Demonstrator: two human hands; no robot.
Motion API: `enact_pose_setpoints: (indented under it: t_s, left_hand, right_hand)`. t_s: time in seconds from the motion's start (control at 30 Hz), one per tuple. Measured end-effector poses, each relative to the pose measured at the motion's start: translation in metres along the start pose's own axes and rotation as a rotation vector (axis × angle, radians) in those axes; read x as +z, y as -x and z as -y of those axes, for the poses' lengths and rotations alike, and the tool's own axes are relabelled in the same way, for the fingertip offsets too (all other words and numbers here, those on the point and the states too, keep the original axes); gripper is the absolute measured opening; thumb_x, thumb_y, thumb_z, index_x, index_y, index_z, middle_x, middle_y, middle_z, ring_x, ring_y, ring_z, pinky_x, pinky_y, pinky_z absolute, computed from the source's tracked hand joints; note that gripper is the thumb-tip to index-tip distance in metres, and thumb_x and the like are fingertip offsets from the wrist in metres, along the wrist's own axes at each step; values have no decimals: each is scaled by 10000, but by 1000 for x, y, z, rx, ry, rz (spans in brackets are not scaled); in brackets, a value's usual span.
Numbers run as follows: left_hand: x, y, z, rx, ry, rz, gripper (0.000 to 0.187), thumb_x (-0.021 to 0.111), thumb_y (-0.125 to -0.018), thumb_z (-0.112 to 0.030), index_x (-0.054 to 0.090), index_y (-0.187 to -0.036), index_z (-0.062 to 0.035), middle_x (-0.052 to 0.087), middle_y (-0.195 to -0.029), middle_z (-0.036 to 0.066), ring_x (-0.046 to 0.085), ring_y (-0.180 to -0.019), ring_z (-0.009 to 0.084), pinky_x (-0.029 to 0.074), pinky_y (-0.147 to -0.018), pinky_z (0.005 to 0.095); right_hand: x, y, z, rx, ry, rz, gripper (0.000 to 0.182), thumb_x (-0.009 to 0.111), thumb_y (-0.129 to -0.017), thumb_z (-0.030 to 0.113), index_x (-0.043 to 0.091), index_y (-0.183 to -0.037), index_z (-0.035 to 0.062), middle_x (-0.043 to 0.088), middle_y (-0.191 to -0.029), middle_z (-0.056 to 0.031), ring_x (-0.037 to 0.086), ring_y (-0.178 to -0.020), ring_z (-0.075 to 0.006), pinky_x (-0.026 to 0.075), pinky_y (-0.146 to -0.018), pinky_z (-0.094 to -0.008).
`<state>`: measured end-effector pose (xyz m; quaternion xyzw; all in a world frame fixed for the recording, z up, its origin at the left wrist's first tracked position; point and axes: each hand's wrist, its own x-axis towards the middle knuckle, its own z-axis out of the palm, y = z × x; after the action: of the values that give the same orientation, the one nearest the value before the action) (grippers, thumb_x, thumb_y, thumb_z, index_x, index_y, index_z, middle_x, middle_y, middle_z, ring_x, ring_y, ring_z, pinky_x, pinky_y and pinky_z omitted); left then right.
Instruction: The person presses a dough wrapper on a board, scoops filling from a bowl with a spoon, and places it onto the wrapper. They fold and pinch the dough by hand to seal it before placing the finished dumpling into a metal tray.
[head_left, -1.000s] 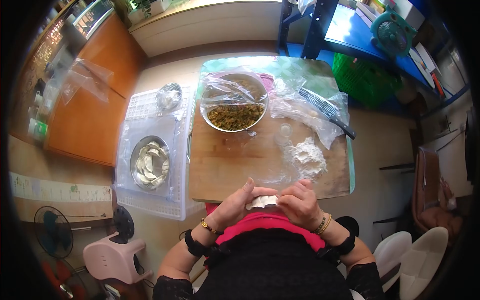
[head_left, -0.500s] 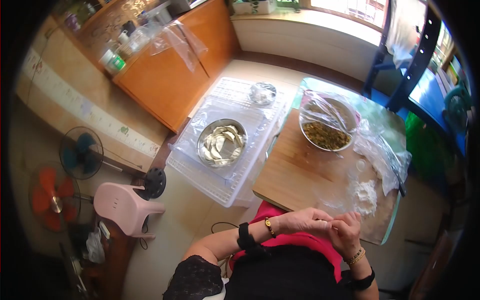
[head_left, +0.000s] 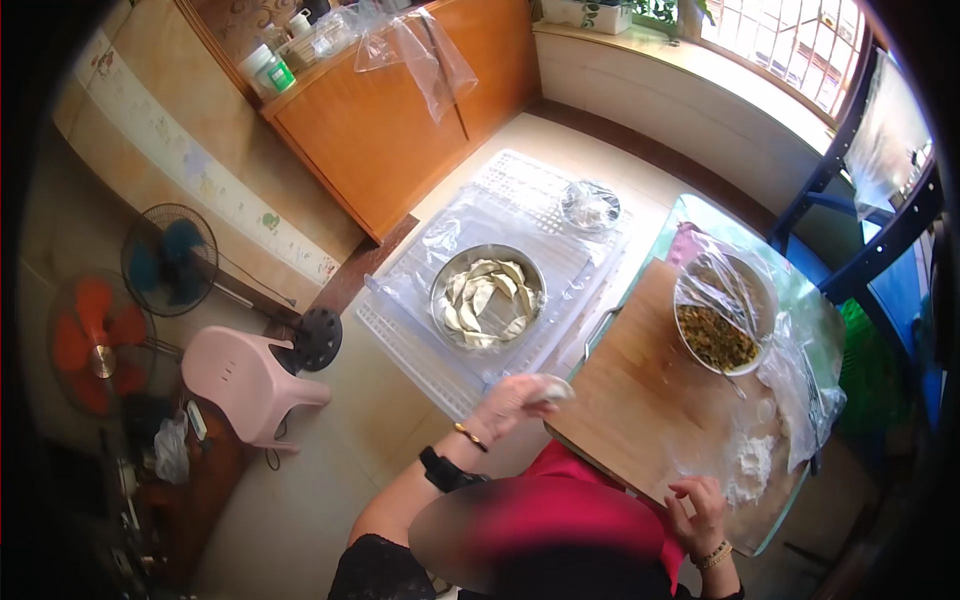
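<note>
My left hand (head_left: 515, 403) is closed on a pale dumpling (head_left: 556, 390), just off the left corner of the wooden board (head_left: 620, 385). Near the board's front edge is my right hand (head_left: 699, 510), empty, its fingers curled but apart. A round metal tray (head_left: 440, 310) with several dumplings rests on the plastic crate to the left. On the board's far side, a bowl of chopped filling (head_left: 716, 337) is partly under clear plastic film. White flour (head_left: 751, 468) lies in a heap to the right of my right hand.
The white plastic crate (head_left: 385, 335) also bears a small plastic-covered bowl (head_left: 590, 206). A pink stool (head_left: 235, 375) and two fans stand at the left. Behind is an orange cabinet (head_left: 400, 130). Crumpled plastic (head_left: 795, 390) lies at the board's right, near a blue rack (head_left: 805, 200).
My hands have come apart. The left has moved left towards the crate with the dumpling; the right has stayed near the board's front edge with its fingers loosened. The view has shifted.
</note>
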<state>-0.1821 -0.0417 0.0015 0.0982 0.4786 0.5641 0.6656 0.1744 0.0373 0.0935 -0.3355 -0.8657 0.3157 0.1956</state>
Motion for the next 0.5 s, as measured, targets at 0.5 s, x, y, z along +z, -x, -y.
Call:
enact_pose_setpoints:
  t_s: [0.5]
  left_hand:
    - [-134, -122, -55, 396, -253, -753, 202, 677, -840, -87, 667, -981, 57, 677, -831, 52, 632, -757, 91, 510, -622, 226]
  right_hand:
    - [31, -58, -23, 243, 19, 223, 74, 683, -746, 63, 638, -805, 68, 622, -734, -93, 589, -703, -288, 443, -654, -380]
